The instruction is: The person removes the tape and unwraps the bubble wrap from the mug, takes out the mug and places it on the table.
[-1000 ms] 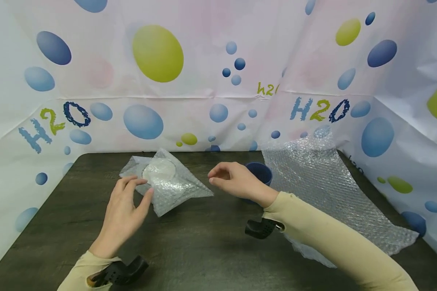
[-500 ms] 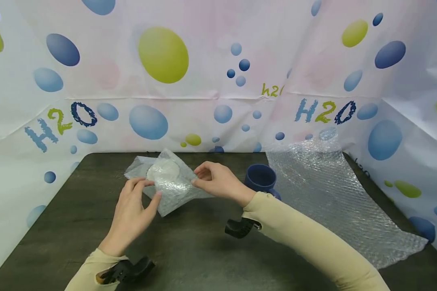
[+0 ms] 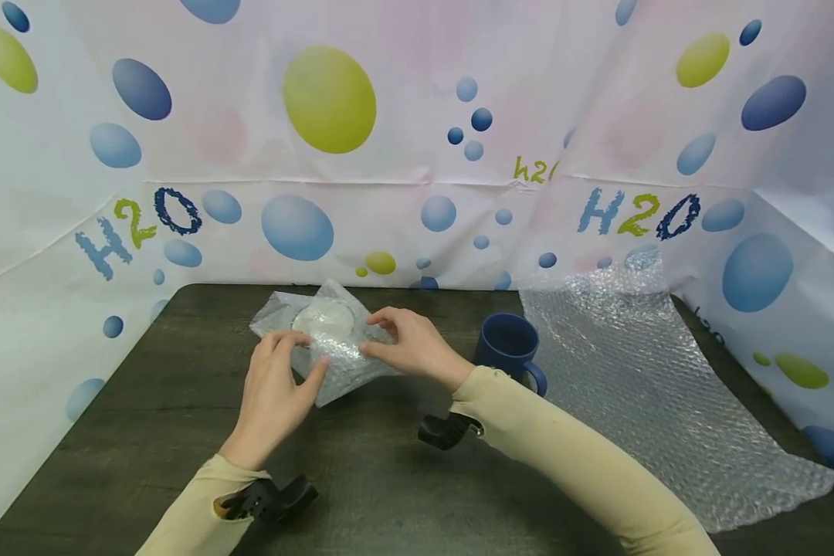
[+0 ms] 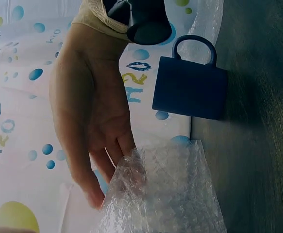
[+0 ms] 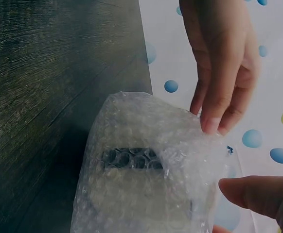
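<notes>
A bundle of clear bubble wrap (image 3: 340,357) sits on the dark table, with a pale round object (image 3: 323,316) showing through it. My left hand (image 3: 272,390) touches the bundle's near left side, thumb and fingers apart. My right hand (image 3: 411,347) has come to its right side, thumb and forefinger spread at the wrap's edge. In the left wrist view, the right hand (image 4: 95,102) has fingertips partly behind the film of the wrap (image 4: 166,189). The right wrist view shows the left hand (image 5: 224,63) with fingertips on the wrap's upper edge (image 5: 141,116).
A blue mug (image 3: 507,344) stands upright right of the right hand, its handle facing front right. Beyond it, a large bubble wrap sheet (image 3: 639,386) covers the table's right side and runs up the back curtain. A patterned curtain (image 3: 417,93) encloses the back and sides.
The right hand has moved left from beside the mug to the bundle, uncovering the mug. The left hand has stayed at the bundle. The whole view has shifted slightly.
</notes>
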